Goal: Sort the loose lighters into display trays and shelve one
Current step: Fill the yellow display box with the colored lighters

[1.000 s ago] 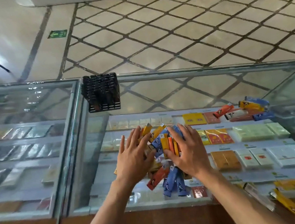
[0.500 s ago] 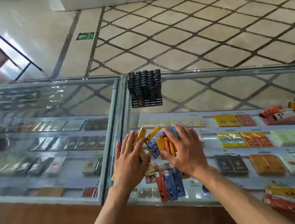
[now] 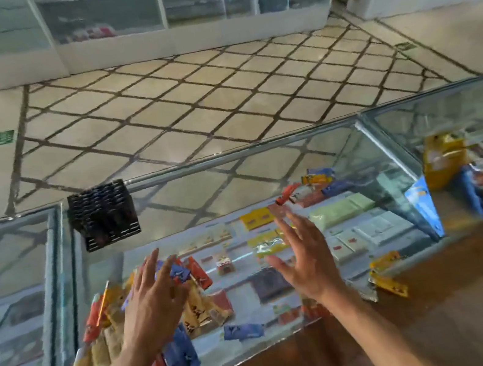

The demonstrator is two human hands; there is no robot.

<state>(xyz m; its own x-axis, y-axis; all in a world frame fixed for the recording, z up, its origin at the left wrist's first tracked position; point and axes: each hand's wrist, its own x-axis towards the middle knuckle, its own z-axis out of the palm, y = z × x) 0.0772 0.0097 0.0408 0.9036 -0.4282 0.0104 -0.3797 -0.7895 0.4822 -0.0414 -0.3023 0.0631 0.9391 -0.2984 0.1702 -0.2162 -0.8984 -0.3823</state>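
Both hands were spread, fingers straight, holding nothing. The left hand [image 3: 152, 308] was over the lighter pile [image 3: 181, 359]. The right hand [image 3: 306, 263] hung beside it above open counter glass [image 3: 234, 184]. The black tray [image 3: 102, 215] stood beyond the left fingertips, at the far edge.

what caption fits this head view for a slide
Open left hand over colourful loose lighters, open right hand beside, on a glass display counter; black slotted tray behind.
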